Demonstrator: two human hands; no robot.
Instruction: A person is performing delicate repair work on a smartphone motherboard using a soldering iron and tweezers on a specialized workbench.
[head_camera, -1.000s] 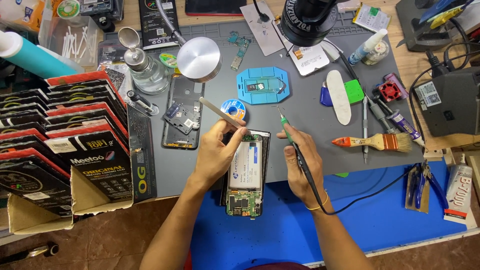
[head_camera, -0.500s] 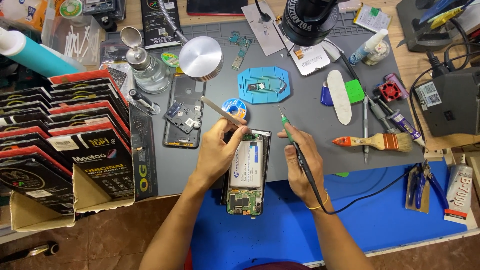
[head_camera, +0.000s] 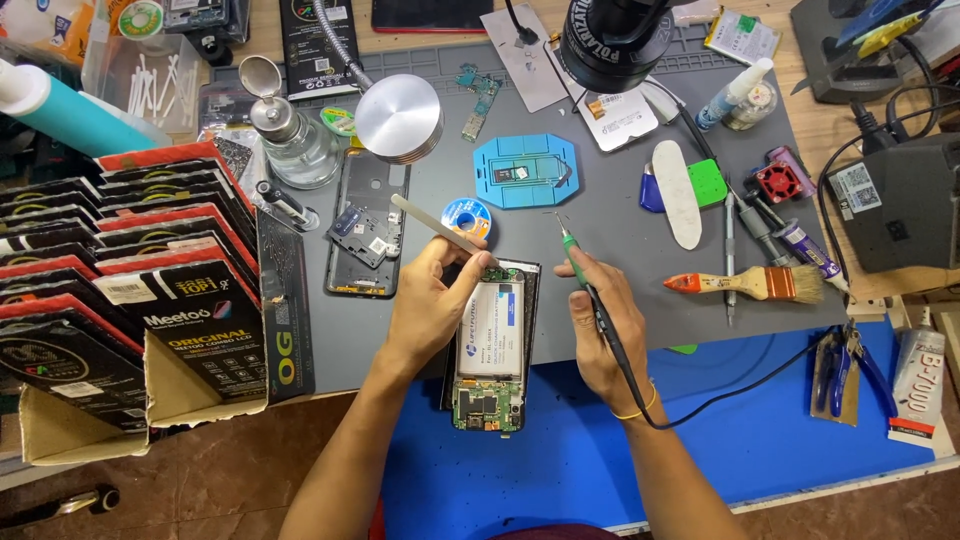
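An opened phone (head_camera: 490, 345) lies face down on the grey mat, its white battery and green circuit board exposed. My left hand (head_camera: 432, 300) rests on the phone's left edge and grips metal tweezers (head_camera: 435, 226) that point up and left. My right hand (head_camera: 598, 320) holds a soldering iron (head_camera: 578, 268) with a green grip, its tip raised to the right of the phone's top corner; its black cable trails off along my wrist.
A black phone frame (head_camera: 362, 222) lies left of the phone. A solder spool (head_camera: 466, 214), blue fixture (head_camera: 525, 171), round metal lamp head (head_camera: 399, 118), glass bottle (head_camera: 290, 140), paintbrush (head_camera: 750, 284) and pliers (head_camera: 835, 365) surround it. Boxes of packaged screens (head_camera: 120, 270) fill the left.
Both hands keep their grips with only slight shifts. The view has drifted a little; the soldering iron tip stays raised beside the phone's top.
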